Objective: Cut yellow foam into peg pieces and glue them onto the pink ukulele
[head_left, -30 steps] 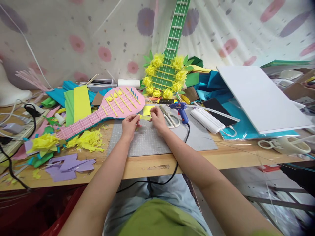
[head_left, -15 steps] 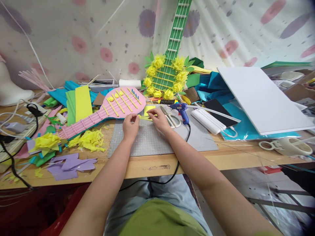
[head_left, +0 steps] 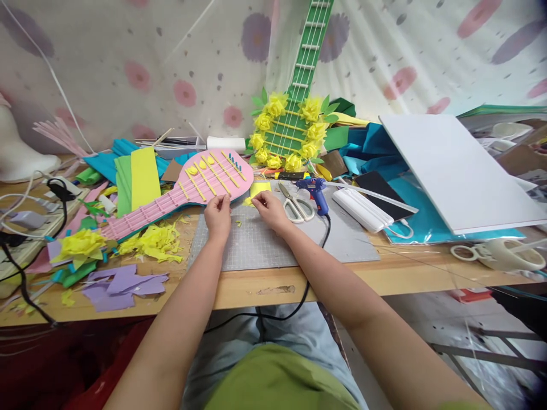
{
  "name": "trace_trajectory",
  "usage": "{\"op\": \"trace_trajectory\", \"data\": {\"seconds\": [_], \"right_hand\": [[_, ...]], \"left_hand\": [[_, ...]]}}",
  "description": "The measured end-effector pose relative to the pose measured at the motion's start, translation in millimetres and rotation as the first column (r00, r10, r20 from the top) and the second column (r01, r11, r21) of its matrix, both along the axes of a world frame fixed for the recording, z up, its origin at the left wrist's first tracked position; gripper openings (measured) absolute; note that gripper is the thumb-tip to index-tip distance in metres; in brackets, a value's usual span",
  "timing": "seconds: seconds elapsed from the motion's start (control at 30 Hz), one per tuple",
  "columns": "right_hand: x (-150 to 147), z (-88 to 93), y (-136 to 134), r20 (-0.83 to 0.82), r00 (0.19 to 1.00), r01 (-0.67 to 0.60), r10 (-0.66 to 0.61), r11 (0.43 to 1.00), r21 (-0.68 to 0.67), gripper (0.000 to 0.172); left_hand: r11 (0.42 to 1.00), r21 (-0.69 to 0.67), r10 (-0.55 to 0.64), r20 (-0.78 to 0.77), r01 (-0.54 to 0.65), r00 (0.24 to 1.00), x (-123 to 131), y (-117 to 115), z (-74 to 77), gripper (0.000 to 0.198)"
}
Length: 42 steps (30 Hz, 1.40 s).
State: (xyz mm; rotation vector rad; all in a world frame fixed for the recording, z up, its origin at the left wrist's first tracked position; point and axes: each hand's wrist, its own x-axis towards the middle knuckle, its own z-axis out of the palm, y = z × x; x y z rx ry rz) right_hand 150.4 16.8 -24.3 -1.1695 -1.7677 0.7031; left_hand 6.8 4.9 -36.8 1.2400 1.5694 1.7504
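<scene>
My left hand (head_left: pixel 218 217) is closed in a pinch beside the lower edge of a pink cardboard guitar (head_left: pixel 216 173). What its fingers hold, if anything, is hidden. My right hand (head_left: pixel 270 210) is also closed, thumb and finger pinching a small piece of yellow paper (head_left: pixel 248 201). Just beyond it lies a yellow paper square (head_left: pixel 260 187). Between the hands, tiny yellow-green scraps (head_left: pixel 238 223) rest on the grey cutting mat (head_left: pixel 252 250). Scissors (head_left: pixel 298 205) with white handles lie right of my right hand.
A blue glue gun (head_left: pixel 314 191) trails a black cord over the table edge. A green guitar (head_left: pixel 284 134) with yellow paper flowers leans at the back. Yellow shreds (head_left: pixel 156 244) and purple pieces (head_left: pixel 123 287) lie left; a white board (head_left: pixel 461 171) stands right.
My left hand has moved left, away from the right one, toward the pink guitar. The yellow-green strip between the hands no longer spans them, and small scraps show on the mat.
</scene>
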Motion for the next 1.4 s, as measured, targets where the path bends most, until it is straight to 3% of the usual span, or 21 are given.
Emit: {"op": "trace_trajectory", "data": {"seconds": [0.1, 0.27, 0.37, 0.47, 0.7, 0.8, 0.9, 1.0, 1.1, 1.17, 1.27, 1.4], "right_hand": [[-2.1, -1.8, 0.2, 0.000, 1.000, -0.004, 0.004, 1.000, 0.011, 0.011], [-7.1, -3.0, -0.3, -0.003, 1.000, -0.007, 0.007, 1.000, 0.024, 0.013], [-9.5, -2.3, -2.6, 0.000, 1.000, -0.008, 0.008, 1.000, 0.022, 0.013], [-11.2, -1.2, -5.0, -0.020, 1.000, -0.005, 0.005, 1.000, 0.001, 0.014], [-2.1, -4.1, 3.0, -0.039, 0.984, 0.171, -0.174, 0.983, -0.074, 0.019], [8.5, -4.4, 9.1, -0.090, 0.980, 0.165, -0.176, 0.979, -0.117, 0.028], [22.2, 0.1, 13.8, -0.201, 0.970, 0.109, -0.138, 0.983, -0.148, 0.033], [35.6, 6.4, 17.3, -0.376, 0.920, 0.059, -0.111, 0.987, -0.147, 0.028], [44.7, 9.7, 19.4, -0.469, 0.877, 0.028, -0.104, 0.986, -0.167, 0.023], [48.2, 10.4, 20.2, -0.464, 0.880, 0.018, -0.102, 0.983, -0.182, 0.018], [52.5, 11.9, 21.3, -0.387, 0.917, 0.043, -0.095, 0.989, -0.141, 0.013], [65.8, 16.3, 19.6, -0.257, 0.962, 0.025, -0.092, 0.967, -0.254, 0.011]], "left_hand": [[0.996, -0.017, -0.089, 0.028, 0.090, 0.996, 7.0, -1.3, 0.5, 0.028], [0.943, -0.071, -0.295, 0.270, 0.324, 0.917, 25.8, -7.5, 5.3, 0.032], [0.943, -0.077, -0.271, 0.388, 0.324, 0.881, 28.5, -10.7, 9.7, 0.029], [0.954, -0.054, -0.252, 0.397, 0.296, 0.883, 27.0, -11.9, 12.2, 0.028], [0.979, -0.043, -0.164, 0.399, 0.197, 0.902, 21.3, -9.9, 13.9, 0.028], [0.988, -0.033, -0.123, 0.397, 0.148, 0.910, 15.4, -7.5, 13.9, 0.028], [1.000, 0.019, 0.007, 0.379, -0.016, 0.925, 4.8, -4.3, 14.8, 0.026], [0.968, 0.103, 0.177, 0.371, -0.230, 0.912, -8.2, -1.6, 18.2, 0.022], [0.933, 0.164, 0.230, 0.412, -0.321, 0.881, -15.6, -0.8, 21.5, 0.019], [0.955, 0.164, 0.156, 0.438, -0.249, 0.886, -13.6, -1.9, 21.7, 0.020], [0.994, 0.106, -0.030, 0.437, -0.019, 0.899, -1.2, -6.1, 18.9, 0.024], [0.975, -0.005, -0.196, 0.441, 0.221, 0.876, 17.5, -12.8, 14.8, 0.031]]}}
